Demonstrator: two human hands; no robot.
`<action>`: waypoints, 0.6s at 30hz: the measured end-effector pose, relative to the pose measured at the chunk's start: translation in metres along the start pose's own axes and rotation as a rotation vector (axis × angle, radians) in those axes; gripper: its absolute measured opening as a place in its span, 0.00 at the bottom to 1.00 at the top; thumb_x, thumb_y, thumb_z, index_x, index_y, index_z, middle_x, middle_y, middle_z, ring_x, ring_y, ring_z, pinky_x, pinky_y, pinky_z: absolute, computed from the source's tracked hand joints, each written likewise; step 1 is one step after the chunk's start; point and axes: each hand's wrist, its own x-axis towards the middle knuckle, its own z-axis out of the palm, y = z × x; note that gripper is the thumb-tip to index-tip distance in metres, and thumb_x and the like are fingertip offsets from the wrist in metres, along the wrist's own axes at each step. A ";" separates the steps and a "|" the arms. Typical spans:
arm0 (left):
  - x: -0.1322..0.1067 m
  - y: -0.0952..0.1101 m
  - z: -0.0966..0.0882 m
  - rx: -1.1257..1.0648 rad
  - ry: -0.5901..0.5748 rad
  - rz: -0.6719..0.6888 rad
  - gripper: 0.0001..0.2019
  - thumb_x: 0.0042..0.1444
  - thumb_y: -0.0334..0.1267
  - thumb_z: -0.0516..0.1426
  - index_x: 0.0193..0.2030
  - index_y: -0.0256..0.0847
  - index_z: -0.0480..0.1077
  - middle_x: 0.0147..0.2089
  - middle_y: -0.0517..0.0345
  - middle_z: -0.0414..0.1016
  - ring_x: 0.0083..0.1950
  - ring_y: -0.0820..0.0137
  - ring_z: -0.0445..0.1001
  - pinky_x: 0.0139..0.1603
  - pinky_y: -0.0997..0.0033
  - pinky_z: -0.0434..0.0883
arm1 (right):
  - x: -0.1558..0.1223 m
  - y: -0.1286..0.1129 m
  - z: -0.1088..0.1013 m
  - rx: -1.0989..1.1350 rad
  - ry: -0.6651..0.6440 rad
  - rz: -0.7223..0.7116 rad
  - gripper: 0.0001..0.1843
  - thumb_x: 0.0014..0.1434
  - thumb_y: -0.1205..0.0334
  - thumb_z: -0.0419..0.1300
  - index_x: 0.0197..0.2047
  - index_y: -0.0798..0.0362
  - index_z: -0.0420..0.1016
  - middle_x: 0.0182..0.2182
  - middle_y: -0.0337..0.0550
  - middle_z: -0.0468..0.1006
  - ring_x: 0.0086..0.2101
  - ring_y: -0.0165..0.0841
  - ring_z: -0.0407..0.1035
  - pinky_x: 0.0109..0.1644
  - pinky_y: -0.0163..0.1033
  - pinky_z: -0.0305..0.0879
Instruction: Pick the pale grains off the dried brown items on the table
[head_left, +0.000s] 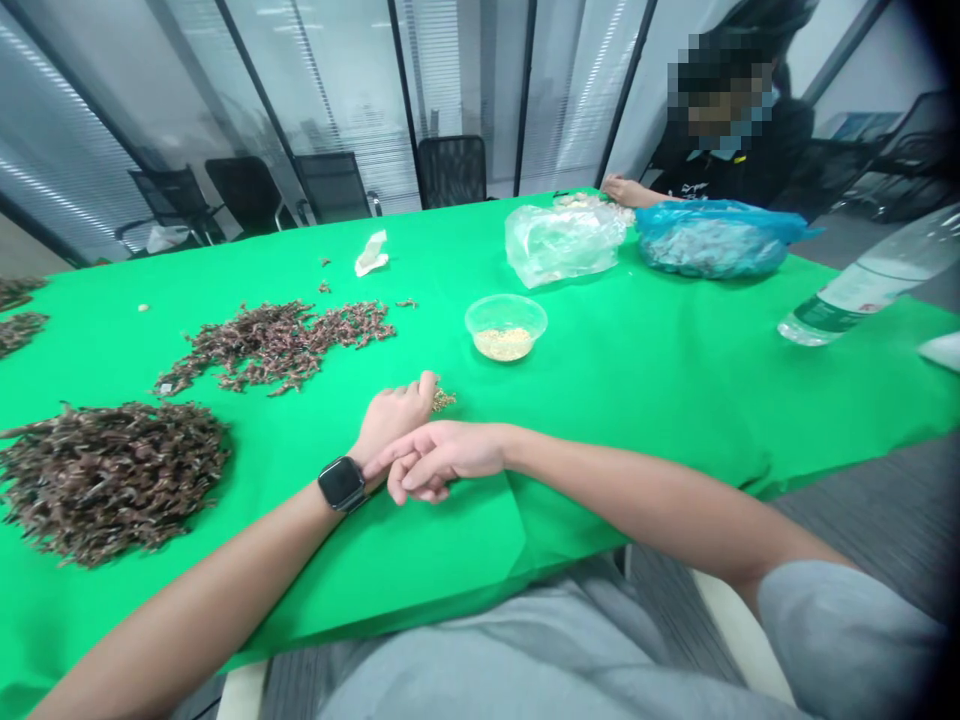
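Observation:
My left hand (396,412) rests palm down on the green cloth, its fingers bent away from me and their tips hidden. Beside its fingers lies a small heap of golden-brown grains (444,399), partly covered by the hand. A black smartwatch (343,484) is strapped round my left wrist. Crossing in front is my right hand (448,458), with its index finger stretched out to the watch's edge and its other fingers loosely curled. No object shows in the right hand. Just beyond both hands stands a clear plastic bowl (506,313) with pale yellow grains in it.
Dark brown, twisted dried pieces form a large pile (112,480) and a flatter spread (277,345) at left. Crumpled white paper (372,254), a clear plastic bag (562,245), a blue bag (709,240) and a tilted bottle (862,290) are farther off. Another person (731,150) sits at back right.

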 end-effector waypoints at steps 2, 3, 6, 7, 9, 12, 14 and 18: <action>0.000 -0.007 0.004 -0.057 0.007 -0.034 0.12 0.74 0.44 0.45 0.51 0.38 0.62 0.37 0.46 0.79 0.38 0.57 0.81 0.32 0.70 0.65 | -0.004 -0.004 -0.001 -0.066 0.127 -0.035 0.21 0.58 0.62 0.65 0.55 0.56 0.75 0.35 0.39 0.77 0.23 0.23 0.64 0.24 0.31 0.56; -0.001 -0.011 0.006 -0.086 0.007 -0.044 0.13 0.74 0.45 0.45 0.51 0.39 0.62 0.39 0.45 0.80 0.40 0.57 0.82 0.32 0.70 0.65 | -0.007 -0.006 -0.003 -0.120 0.223 -0.068 0.19 0.59 0.61 0.64 0.53 0.56 0.75 0.33 0.38 0.76 0.22 0.22 0.61 0.23 0.31 0.53; -0.003 -0.021 0.010 -0.114 0.020 -0.086 0.13 0.74 0.45 0.44 0.53 0.39 0.61 0.44 0.43 0.81 0.42 0.57 0.82 0.32 0.71 0.65 | -0.019 -0.013 -0.020 -0.468 0.557 -0.202 0.13 0.63 0.58 0.61 0.46 0.56 0.78 0.27 0.36 0.74 0.22 0.23 0.59 0.26 0.32 0.54; -0.003 -0.022 0.010 -0.106 0.027 -0.105 0.13 0.74 0.44 0.43 0.54 0.39 0.61 0.44 0.42 0.81 0.41 0.57 0.82 0.32 0.70 0.65 | -0.024 -0.015 -0.028 -0.648 0.695 -0.244 0.10 0.62 0.59 0.61 0.41 0.57 0.78 0.27 0.37 0.75 0.24 0.25 0.62 0.30 0.33 0.57; -0.004 -0.024 0.011 -0.092 0.030 -0.138 0.14 0.74 0.44 0.42 0.55 0.39 0.61 0.42 0.43 0.81 0.39 0.56 0.82 0.31 0.69 0.64 | -0.032 -0.017 -0.046 -1.047 0.936 -0.252 0.07 0.61 0.61 0.63 0.37 0.56 0.80 0.29 0.40 0.78 0.29 0.28 0.65 0.34 0.34 0.57; -0.005 -0.022 0.010 -0.096 0.015 -0.146 0.15 0.74 0.45 0.42 0.55 0.39 0.61 0.39 0.45 0.81 0.38 0.55 0.82 0.31 0.68 0.65 | -0.039 -0.016 -0.067 -1.295 1.009 -0.104 0.12 0.57 0.58 0.70 0.42 0.56 0.81 0.34 0.43 0.81 0.31 0.30 0.68 0.36 0.35 0.57; -0.005 -0.021 0.009 -0.104 0.006 -0.143 0.15 0.74 0.44 0.42 0.55 0.39 0.62 0.39 0.45 0.81 0.39 0.55 0.82 0.32 0.67 0.66 | -0.039 -0.015 -0.074 -1.331 0.979 -0.069 0.12 0.56 0.58 0.71 0.41 0.55 0.81 0.36 0.44 0.81 0.33 0.31 0.69 0.37 0.35 0.57; -0.006 -0.021 0.011 -0.130 0.020 -0.143 0.16 0.74 0.45 0.42 0.55 0.38 0.62 0.38 0.45 0.81 0.38 0.56 0.81 0.32 0.68 0.66 | -0.035 -0.011 -0.073 -1.342 0.947 -0.050 0.03 0.60 0.64 0.67 0.36 0.54 0.81 0.31 0.41 0.80 0.31 0.30 0.68 0.36 0.35 0.56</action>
